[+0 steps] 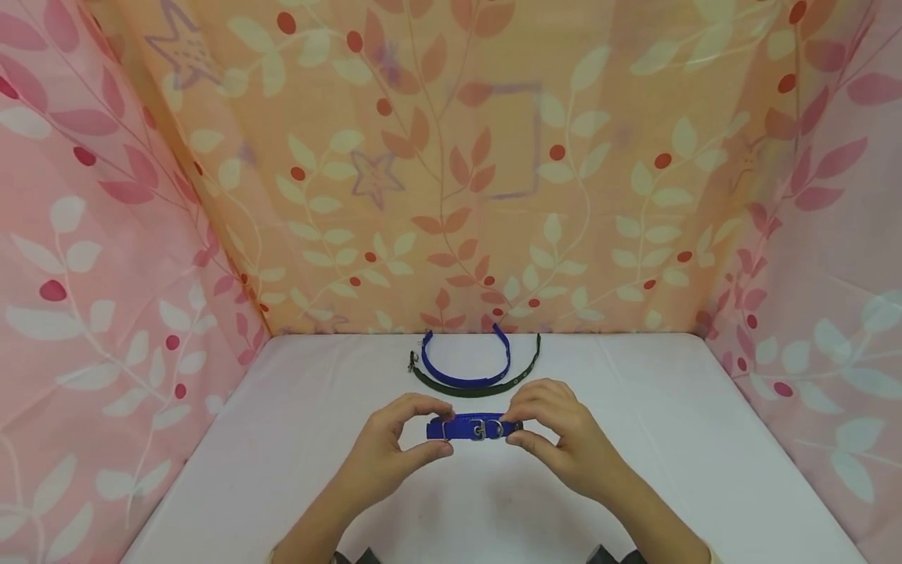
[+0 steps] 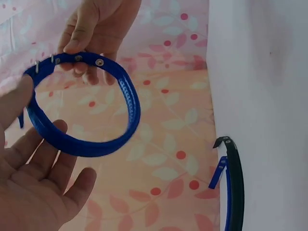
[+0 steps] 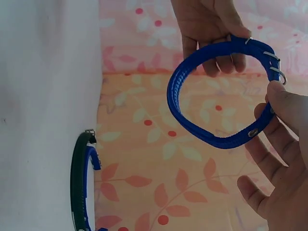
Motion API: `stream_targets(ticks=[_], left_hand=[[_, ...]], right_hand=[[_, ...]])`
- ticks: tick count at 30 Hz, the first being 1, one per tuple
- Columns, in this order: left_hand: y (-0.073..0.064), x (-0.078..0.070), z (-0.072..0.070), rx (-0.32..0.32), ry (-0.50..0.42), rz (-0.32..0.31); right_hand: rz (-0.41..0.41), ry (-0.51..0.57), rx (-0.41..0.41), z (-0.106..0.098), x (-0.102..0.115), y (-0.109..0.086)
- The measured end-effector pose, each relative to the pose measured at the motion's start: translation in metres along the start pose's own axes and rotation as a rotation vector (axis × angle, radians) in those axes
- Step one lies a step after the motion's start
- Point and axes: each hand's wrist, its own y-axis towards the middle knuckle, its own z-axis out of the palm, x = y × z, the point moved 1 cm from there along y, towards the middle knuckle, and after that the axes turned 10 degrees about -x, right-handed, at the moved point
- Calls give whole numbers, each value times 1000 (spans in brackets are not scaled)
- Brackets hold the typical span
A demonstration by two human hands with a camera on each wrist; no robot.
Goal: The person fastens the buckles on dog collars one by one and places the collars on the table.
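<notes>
A blue buckled collar (image 1: 465, 428), closed into a loop, is held up above the white table between both hands. Its silver buckle and D-ring face the head camera. My left hand (image 1: 391, 442) pinches the loop's left end between thumb and fingers. At the other end, near the D-ring, my right hand (image 1: 567, 439) pinches the band. Metal eyelets show along the strap of the collar (image 2: 132, 125) in the left wrist view. Both wrist views look through the loop, which is round and hollow.
Farther back on the white table (image 1: 282, 439), a second blue collar (image 1: 465, 383) lies unbuckled in a U-shape. A dark green collar (image 1: 451, 391) curves around its near side. Patterned cloth walls (image 1: 451, 196) enclose the table at the back and both sides.
</notes>
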Motion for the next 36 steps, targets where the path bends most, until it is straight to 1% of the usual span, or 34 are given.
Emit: stream_targets(ticks=[2, 4, 5, 7, 10, 13, 14, 16, 19, 20, 22, 23, 27, 30, 32, 36], left_hand=[[1, 2, -1, 16, -4, 6], [3, 3, -3, 39, -14, -16], [4, 3, -3, 54, -22, -42], [5, 5, -3, 93, -26, -117], [7, 7, -3, 174, -31, -213], [8, 8, -1, 240, -60, -261], [8, 8, -1, 252, -77, -269], [8, 8, -1, 255, -96, -280], [8, 7, -2, 235, -96, -275], [8, 7, -2, 228, -91, -270], [7, 7, -3, 213, -88, -257], [7, 7, -3, 208, -91, -250], [6, 7, -4, 194, -98, -233], [5, 6, -4, 189, -99, -233], [5, 6, -4, 187, -100, -227], [6, 7, -4, 177, -115, -222]], right_hand=[[-26, 35, -21, 0, 0, 1], [-39, 57, -33, -1, 0, 2], [-44, 63, -36, -2, 0, 2], [-57, 69, -38, -2, 0, 2], [-79, 79, -41, -1, -1, 1], [-105, 96, -44, -1, -3, 0], [-115, 104, -44, -1, -4, 0], [-128, 119, -40, -1, -4, 1], [-118, 115, -16, -3, -4, 1], [-99, 106, -3, -4, -4, 1], [-15, 72, 35, -6, -4, 1], [39, 50, 55, -7, -4, 0], [302, -35, 126, -11, -3, -1], [455, -24, 156, -12, -4, -1], [531, 6, 171, -11, -4, -2], [613, 36, 193, -9, -5, -2]])
